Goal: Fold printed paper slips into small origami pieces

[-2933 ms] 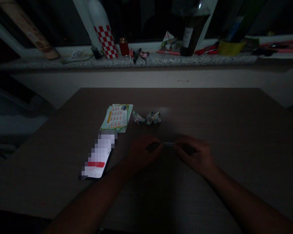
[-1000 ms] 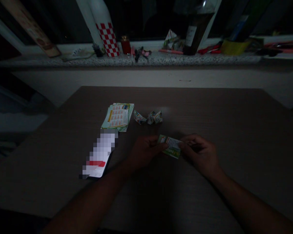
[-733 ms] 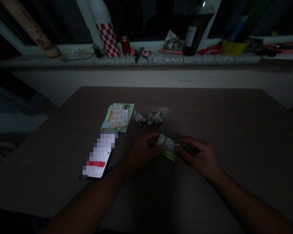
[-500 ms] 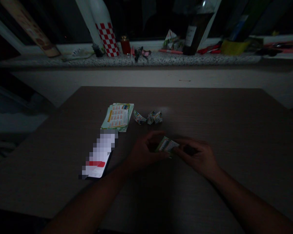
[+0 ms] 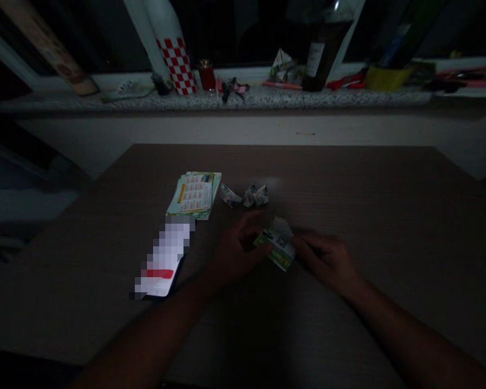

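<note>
Between my two hands is a small folded paper (image 5: 281, 249), printed green and white, held a little above the table. My left hand (image 5: 237, 251) grips its left edge, thumb on top and fingers behind. On the other side my right hand (image 5: 326, 256) pinches the right edge between thumb and fingers. Beyond my left hand lie folded paper pieces (image 5: 255, 195) and one more folded paper piece (image 5: 230, 195), with printed patterns. To their left is a stack of printed paper slips (image 5: 194, 194).
A phone with a lit, blurred screen (image 5: 164, 256) lies left of my left forearm on the wooden table (image 5: 348, 178). Behind the table, a stone windowsill (image 5: 267, 100) carries a red-checked bottle (image 5: 180, 65), a dark bottle (image 5: 319, 59), a red jar (image 5: 206, 75) and small clutter.
The folded paper has turned or opened out, showing a larger green and white face. My left thumb has shifted slightly onto it. The stack, phone and other folded pieces stay in place.
</note>
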The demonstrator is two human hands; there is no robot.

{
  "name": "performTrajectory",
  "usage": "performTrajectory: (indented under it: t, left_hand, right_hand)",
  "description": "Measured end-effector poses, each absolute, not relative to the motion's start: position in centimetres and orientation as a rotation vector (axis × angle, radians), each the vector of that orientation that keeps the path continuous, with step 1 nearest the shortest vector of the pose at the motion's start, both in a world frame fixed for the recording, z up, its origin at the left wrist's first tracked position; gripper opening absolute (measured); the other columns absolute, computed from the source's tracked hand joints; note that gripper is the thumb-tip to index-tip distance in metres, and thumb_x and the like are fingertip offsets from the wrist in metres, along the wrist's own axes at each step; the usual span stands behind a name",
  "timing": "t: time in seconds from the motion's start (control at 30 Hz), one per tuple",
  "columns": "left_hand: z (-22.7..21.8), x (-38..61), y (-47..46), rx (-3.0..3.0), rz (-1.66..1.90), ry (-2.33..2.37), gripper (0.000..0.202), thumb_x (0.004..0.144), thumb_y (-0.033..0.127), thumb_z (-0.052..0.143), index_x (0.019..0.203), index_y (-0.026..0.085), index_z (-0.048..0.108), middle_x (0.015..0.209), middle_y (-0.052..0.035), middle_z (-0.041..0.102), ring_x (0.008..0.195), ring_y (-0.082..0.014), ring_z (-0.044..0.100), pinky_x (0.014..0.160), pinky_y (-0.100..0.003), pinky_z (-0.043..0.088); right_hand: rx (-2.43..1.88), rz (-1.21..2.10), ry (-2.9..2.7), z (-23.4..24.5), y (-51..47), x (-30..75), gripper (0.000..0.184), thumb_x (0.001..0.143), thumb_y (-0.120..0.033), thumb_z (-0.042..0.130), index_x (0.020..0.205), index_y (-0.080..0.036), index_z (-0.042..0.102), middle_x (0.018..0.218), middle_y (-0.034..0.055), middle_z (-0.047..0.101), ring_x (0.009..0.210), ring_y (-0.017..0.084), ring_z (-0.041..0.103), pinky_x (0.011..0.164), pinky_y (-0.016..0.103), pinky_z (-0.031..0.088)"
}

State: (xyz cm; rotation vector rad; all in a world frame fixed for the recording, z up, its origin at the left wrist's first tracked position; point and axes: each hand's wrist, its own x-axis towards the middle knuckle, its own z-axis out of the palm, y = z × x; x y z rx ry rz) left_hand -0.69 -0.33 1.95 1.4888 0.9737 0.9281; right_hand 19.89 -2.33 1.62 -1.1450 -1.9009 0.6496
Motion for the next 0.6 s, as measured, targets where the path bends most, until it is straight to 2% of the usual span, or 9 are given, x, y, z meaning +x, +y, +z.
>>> performTrajectory:
  t: [0.1,0.17,0.27,0.4,0.53,0.6]
  left_hand:
    - [2.0,-0.9,-0.4,1.762,1.112,1.022,0.062,0.079,0.020,0.065,0.134,0.022,0.037,0.127,-0.0124,0.055,0.110,-0.0233,0.059,0.089,-0.037,0.051]
    - [2.4,-1.1,-0.5,2.013,1.205,1.011,0.063,0.077,0.016,0.062,0.134,0.022,0.037,0.134,-0.0129,0.046,0.119,-0.0255,0.051,0.097,-0.042,0.046]
    - [3.0,-1.2,-0.9,2.386,1.046,0.924,0.058,0.075,0.011,0.057,0.129,0.025,0.044,0.138,-0.0113,0.043,0.129,-0.0285,0.041,0.105,-0.049,0.036]
    - [2.8,-0.5,-1.1,2.610,0.922,0.838,0.046,0.080,0.009,0.054,0.123,0.022,0.051,0.136,-0.0123,0.046,0.127,-0.0261,0.043,0.103,-0.045,0.039]
    - [2.0,-0.4,-0.5,2.681,0.834,0.820,0.022,0.085,0.012,0.053,0.102,0.021,0.064,0.124,-0.0097,0.059,0.116,-0.0233,0.052,0.098,-0.042,0.041]
    - [1.7,-0.6,-0.1,2.686,0.770,0.813,0.019,0.086,0.012,0.052,0.095,0.020,0.067,0.118,-0.0084,0.063,0.110,-0.0226,0.056,0.096,-0.042,0.042]
  right_hand:
    - [-1.235,0.589,-1.878,1.5,-2.3,19.9,0.028,0.090,-0.026,0.051,0.069,-0.016,0.066,0.056,0.0002,0.059,0.049,0.013,0.056,0.047,0.023,0.043]
    - [-1.287,0.547,-1.864,1.3,-2.2,20.0,0.027,0.089,-0.027,0.051,0.068,-0.016,0.065,0.057,0.0009,0.059,0.050,0.014,0.056,0.048,0.024,0.043]
    - [-1.302,0.503,-1.885,1.2,-2.1,20.0,0.027,0.089,-0.025,0.051,0.066,-0.018,0.062,0.056,0.0007,0.059,0.051,0.014,0.055,0.050,0.025,0.043]
    - [-1.237,0.456,-1.965,1.0,-2.0,19.9,0.029,0.088,-0.021,0.049,0.060,-0.019,0.057,0.054,0.0001,0.057,0.052,0.014,0.054,0.059,0.028,0.043]
    - [-1.241,0.365,-2.112,0.7,-1.8,20.0,0.026,0.085,-0.019,0.053,0.059,-0.020,0.056,0.053,-0.0015,0.056,0.054,0.014,0.054,0.065,0.030,0.041]
    - [-1.276,0.346,-2.174,0.6,-1.7,20.2,0.023,0.083,-0.019,0.057,0.060,-0.020,0.057,0.054,-0.0020,0.058,0.055,0.014,0.055,0.068,0.031,0.039]
